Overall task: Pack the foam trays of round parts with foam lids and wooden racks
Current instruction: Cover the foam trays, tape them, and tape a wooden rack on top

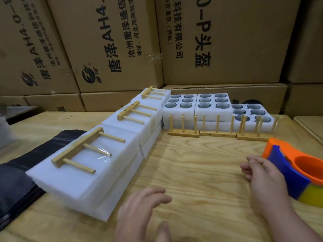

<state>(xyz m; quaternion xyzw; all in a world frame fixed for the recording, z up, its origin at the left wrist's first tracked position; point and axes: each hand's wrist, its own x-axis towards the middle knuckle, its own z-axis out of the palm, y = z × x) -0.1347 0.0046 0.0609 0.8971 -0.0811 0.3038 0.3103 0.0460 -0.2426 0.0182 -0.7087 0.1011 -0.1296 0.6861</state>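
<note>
Three lidded foam packs run in a diagonal row; the nearest foam pack (pixel 82 177) carries a wooden rack (pixel 76 147) lying flat and taped on top. The middle pack (pixel 138 123) and the far pack (pixel 155 98) also bear racks. At the back stand three open foam trays (pixel 212 109) with dark round parts (pixel 204 105) in their holes. In front of them three wooden racks (pixel 218 133) stand upright. My left hand (pixel 139 210) hovers blurred over the table with fingers straight. My right hand (pixel 262 177) has loosely curled fingers beside the tape dispenser, holding nothing.
An orange, blue and yellow tape dispenser (pixel 300 170) sits at the right edge of the wooden table (pixel 201 163). Black bags (pixel 21 173) lie under and left of the nearest pack. Stacked cardboard boxes (pixel 227 41) wall off the back.
</note>
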